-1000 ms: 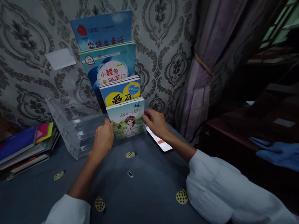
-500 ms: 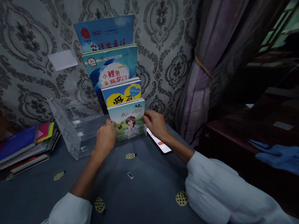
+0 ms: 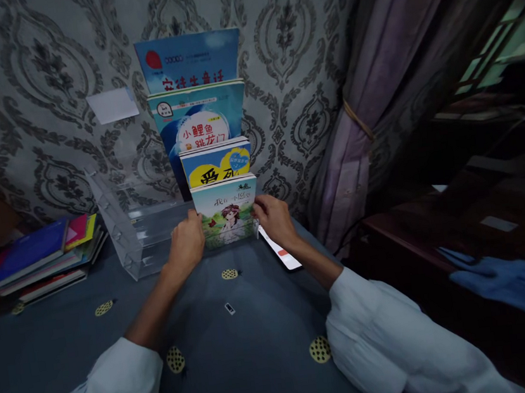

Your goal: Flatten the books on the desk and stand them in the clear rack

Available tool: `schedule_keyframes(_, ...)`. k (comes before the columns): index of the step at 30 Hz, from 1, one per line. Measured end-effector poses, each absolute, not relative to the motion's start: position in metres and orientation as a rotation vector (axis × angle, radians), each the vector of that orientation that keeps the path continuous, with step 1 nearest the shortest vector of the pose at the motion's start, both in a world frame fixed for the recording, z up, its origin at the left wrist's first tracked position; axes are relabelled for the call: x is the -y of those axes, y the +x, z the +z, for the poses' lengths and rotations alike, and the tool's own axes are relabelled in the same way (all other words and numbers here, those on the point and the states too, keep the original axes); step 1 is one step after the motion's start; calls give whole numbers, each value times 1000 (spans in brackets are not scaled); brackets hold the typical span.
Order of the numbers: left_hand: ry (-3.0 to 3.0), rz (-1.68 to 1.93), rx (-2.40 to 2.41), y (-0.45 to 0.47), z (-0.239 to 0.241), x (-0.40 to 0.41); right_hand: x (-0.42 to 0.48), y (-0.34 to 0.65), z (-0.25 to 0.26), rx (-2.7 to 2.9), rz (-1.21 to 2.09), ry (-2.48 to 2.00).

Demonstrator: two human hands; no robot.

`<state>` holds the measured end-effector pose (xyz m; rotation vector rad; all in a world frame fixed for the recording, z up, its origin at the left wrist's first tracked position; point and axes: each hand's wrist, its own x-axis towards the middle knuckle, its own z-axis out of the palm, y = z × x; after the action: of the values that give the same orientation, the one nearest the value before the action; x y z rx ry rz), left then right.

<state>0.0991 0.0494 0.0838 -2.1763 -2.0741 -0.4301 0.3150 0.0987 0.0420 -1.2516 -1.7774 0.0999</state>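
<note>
A small book with a cartoon child on its cover [image 3: 227,217] stands upright in the lowest front tier of a clear plastic stepped book rack [image 3: 127,238]. My left hand [image 3: 187,236] is closed at its left edge, and my right hand [image 3: 275,219] pinches its right edge. Behind it rise a blue and yellow book [image 3: 215,165], a teal book [image 3: 202,116] and, tallest, a blue book [image 3: 188,59]. The rack's left side holds no books. Fingertips of both hands are partly hidden by the book's edges.
A stack of books [image 3: 35,253] lies left of the rack. Beside my right wrist is a phone [image 3: 285,254] with a lit screen. Patterned wallpaper [image 3: 285,34] backs the table, a tied curtain [image 3: 345,167] hangs at right, and a blue cloth [image 3: 512,280] lies beyond.
Both hands stay at the small book's edges. The whole view has shifted very slightly; nothing has visibly been let go or picked up.
</note>
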Motion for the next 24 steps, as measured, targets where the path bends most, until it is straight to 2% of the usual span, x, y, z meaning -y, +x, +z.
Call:
schedule_keyframes(19, -2273, -490, 2045, 92, 88, -43, -96, 318, 33, 1689, 317, -1238)
schedule_keyframes(24, -2266, -476, 2051, 95, 93, -38, -94, 320, 34, 1661, 239, -1203)
